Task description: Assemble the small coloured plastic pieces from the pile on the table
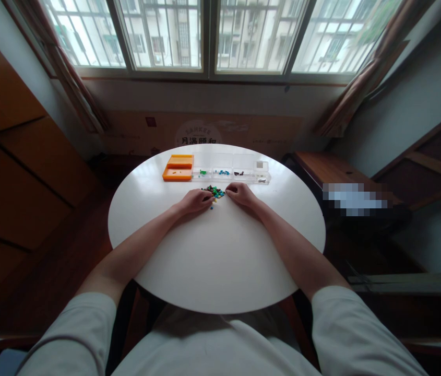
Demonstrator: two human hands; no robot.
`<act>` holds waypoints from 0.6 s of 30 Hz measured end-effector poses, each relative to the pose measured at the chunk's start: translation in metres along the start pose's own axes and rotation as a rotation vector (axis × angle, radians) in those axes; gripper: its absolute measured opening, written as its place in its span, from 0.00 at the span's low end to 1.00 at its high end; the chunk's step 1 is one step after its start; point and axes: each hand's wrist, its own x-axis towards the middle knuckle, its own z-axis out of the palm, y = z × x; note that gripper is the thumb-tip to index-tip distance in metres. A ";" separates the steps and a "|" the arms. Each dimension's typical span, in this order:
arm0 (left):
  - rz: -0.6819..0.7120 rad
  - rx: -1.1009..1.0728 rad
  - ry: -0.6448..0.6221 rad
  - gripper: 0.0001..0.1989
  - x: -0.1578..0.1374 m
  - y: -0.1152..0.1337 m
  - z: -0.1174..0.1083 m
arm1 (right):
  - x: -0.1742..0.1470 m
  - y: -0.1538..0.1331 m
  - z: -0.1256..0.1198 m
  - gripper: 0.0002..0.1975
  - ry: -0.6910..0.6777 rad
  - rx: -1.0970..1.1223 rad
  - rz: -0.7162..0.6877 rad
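Note:
A small heap of tiny mixed pieces point(215, 191), mostly green, blue and dark brown, lies on the white round table point(220, 261); they look like little building bricks. My left hand point(195, 201) rests at the heap's left side, fingers curled together. On the right side, my right hand point(239, 193) has its fingertips pinched at the edge of the heap. Whatever either hand's fingers hold is too small to make out. A loose blue piece point(211, 208) and a yellowish one lie just in front of the heap.
Behind the heap stands an orange box point(177, 177), lid raised, with a few orange pieces inside. To its right runs a row of clear lidded compartments point(223, 178) holding green, blue, dark and pale pieces. A wooden bench point(322, 162) stands right of the table.

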 end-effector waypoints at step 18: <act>0.002 -0.001 -0.006 0.21 0.000 0.001 -0.002 | 0.000 -0.002 -0.001 0.09 -0.002 0.004 0.006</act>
